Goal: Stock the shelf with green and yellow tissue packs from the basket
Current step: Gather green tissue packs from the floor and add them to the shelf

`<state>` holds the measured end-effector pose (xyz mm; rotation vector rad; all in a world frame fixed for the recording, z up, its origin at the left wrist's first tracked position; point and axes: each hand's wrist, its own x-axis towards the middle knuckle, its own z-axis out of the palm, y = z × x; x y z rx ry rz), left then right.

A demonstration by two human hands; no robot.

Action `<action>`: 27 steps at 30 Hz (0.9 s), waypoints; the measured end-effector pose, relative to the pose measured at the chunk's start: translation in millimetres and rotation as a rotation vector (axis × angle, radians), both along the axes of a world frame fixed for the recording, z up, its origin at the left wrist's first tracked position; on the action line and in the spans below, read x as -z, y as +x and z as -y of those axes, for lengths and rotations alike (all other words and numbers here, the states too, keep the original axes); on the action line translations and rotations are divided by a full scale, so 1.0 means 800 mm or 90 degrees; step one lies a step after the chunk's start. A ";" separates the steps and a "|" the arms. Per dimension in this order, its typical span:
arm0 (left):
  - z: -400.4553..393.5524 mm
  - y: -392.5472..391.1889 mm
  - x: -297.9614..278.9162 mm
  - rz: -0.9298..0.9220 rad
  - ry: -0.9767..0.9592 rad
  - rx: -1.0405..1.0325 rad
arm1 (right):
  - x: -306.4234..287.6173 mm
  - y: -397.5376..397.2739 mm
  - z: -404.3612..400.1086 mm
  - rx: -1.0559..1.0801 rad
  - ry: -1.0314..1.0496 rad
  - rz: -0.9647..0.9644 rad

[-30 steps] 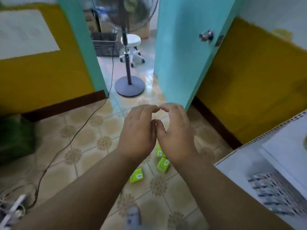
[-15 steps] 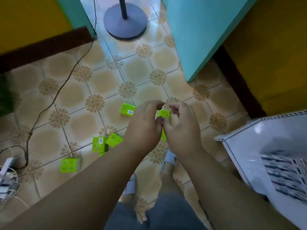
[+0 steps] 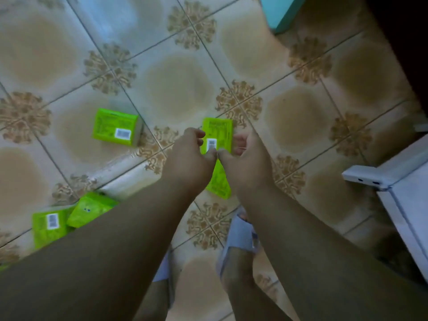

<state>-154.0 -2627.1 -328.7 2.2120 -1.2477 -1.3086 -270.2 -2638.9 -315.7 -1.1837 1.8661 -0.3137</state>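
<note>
Several green tissue packs lie scattered on the tiled floor. One pack (image 3: 117, 127) lies at the left, and two more packs (image 3: 49, 224) sit at the lower left beside my left forearm. Another pack (image 3: 218, 133) lies on the floor directly under my hands, with one more pack (image 3: 220, 184) just below it, partly hidden. My left hand (image 3: 187, 158) and my right hand (image 3: 243, 163) hover side by side above these two, thumbs touching each other and fingers loosely curled. Neither hand holds anything. No basket is in view.
The white metal shelf's corner (image 3: 370, 179) juts in at the right edge. A teal door's bottom corner (image 3: 278, 15) is at the top. My feet in grey slippers (image 3: 238, 237) stand on the tiles below my hands.
The view has tilted down from the doorway to the floor and come closer to it. My hands have stayed together and dropped towards the pack under them.
</note>
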 end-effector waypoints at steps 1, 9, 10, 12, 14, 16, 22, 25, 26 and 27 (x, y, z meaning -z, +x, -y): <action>-0.002 0.001 0.035 0.006 0.018 -0.003 | 0.035 -0.003 -0.001 -0.002 0.014 -0.012; 0.011 -0.012 0.198 -0.096 0.092 -0.101 | 0.206 -0.010 0.015 -0.039 0.106 -0.104; 0.019 -0.013 0.206 -0.121 0.110 -0.141 | 0.214 -0.008 0.019 -0.025 0.128 -0.094; 0.032 -0.012 0.209 -0.137 0.125 -0.204 | 0.219 -0.003 0.025 -0.022 0.130 -0.089; 0.036 -0.009 0.196 -0.173 0.109 -0.261 | 0.202 0.006 0.026 -0.040 0.069 -0.103; 0.033 -0.001 0.167 -0.252 0.101 -0.325 | 0.166 0.017 0.021 -0.031 -0.023 -0.064; 0.014 0.008 0.016 -0.604 0.152 -0.549 | 0.003 0.050 -0.007 -0.036 -0.220 0.039; 0.019 0.013 -0.082 -0.615 0.118 -0.607 | -0.085 0.054 -0.027 -0.026 -0.287 0.030; 0.020 0.015 -0.116 -0.613 0.110 -0.595 | -0.116 0.055 -0.033 -0.020 -0.293 0.028; 0.019 0.017 -0.152 -0.617 0.104 -0.575 | -0.149 0.057 -0.040 -0.013 -0.297 0.025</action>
